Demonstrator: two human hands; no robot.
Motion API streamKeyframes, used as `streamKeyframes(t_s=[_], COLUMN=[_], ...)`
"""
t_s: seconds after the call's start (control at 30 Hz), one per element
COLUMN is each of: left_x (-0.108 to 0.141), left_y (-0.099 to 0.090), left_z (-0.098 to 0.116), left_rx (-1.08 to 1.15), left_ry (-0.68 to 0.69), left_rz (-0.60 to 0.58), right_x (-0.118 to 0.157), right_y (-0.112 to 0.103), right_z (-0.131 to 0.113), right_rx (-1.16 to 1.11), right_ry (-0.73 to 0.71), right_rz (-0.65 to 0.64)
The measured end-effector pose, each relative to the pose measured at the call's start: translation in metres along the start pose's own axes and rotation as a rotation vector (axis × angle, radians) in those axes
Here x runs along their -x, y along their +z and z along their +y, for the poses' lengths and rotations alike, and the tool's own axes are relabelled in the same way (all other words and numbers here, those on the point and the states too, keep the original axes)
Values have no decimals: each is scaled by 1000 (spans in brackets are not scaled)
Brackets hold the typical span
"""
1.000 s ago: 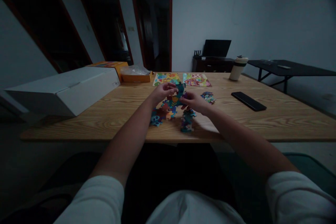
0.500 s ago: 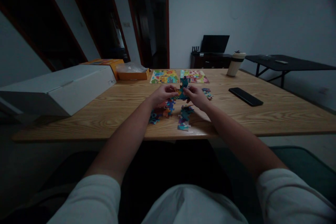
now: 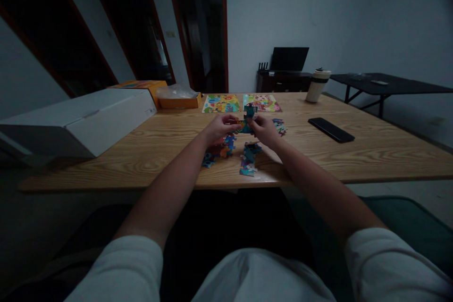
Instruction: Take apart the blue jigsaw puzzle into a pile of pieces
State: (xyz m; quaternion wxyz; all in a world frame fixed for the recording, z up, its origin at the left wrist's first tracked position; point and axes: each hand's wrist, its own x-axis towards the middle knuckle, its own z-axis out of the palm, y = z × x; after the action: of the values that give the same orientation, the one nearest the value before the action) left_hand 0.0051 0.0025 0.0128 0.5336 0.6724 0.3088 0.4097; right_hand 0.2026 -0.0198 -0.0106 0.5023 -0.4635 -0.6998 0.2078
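Observation:
Between both hands, a little above the table, is a small joined group of teal jigsaw puzzle pieces [image 3: 249, 112]. My left hand [image 3: 222, 127] pinches its left end, where a yellow-orange pattern shows. On the right side, my right hand [image 3: 264, 130] grips it between thumb and fingers. Below my left hand lie loose red, orange and blue puzzle pieces [image 3: 223, 151]. A joined strip of teal and purple pieces [image 3: 249, 159] rests nearer the table's front edge. More puzzle pieces [image 3: 279, 126] lie beyond my right hand, partly hidden by it.
Two colourful puzzle pictures [image 3: 222, 103] lie at the back of the wooden table [image 3: 170, 141]. On the left are a white box [image 3: 106, 113] and an orange box [image 3: 180, 102] with clear plastic. A phone [image 3: 331, 130] and a lidded cup [image 3: 317, 87] stand to the right.
The held puzzle pieces have shifted very slightly to the right and turned a little. Both hands keep their grip in nearly the same place.

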Motion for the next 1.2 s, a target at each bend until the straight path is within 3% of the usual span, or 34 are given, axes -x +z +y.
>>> streamKeyframes(t_s=[0.23, 0.33, 0.5, 0.63, 0.87, 0.97, 1.1, 1.2], left_x=[-3, -6, -9, -10, -4, -4, -5, -5], left_y=[2, 4, 5, 4, 4, 4, 5, 6], left_z=[-7, -14, -22, -19, -11, -11, -11, -10], left_rx=[-23, -79, -115, -168, -99, -59, -61, -133], left_ry=[10, 29, -2, 30, -17, -19, 10, 88], left_rz=[-30, -8, -95, -117, -145, -155, -112, 22], right_x=[1, 3, 3, 0, -1, -2, -2, 1], right_y=[2, 4, 5, 1, -5, -5, -5, -5], right_z=[-4, -10, -8, -4, -7, -5, -6, -9], right_rx=[-102, -253, -398, -362, -483, -517, -488, -513], right_ry=[-12, 57, 160, 180, 101, 138, 273, 337], right_rz=[8, -51, -149, -56, -143, -133, -44, -132])
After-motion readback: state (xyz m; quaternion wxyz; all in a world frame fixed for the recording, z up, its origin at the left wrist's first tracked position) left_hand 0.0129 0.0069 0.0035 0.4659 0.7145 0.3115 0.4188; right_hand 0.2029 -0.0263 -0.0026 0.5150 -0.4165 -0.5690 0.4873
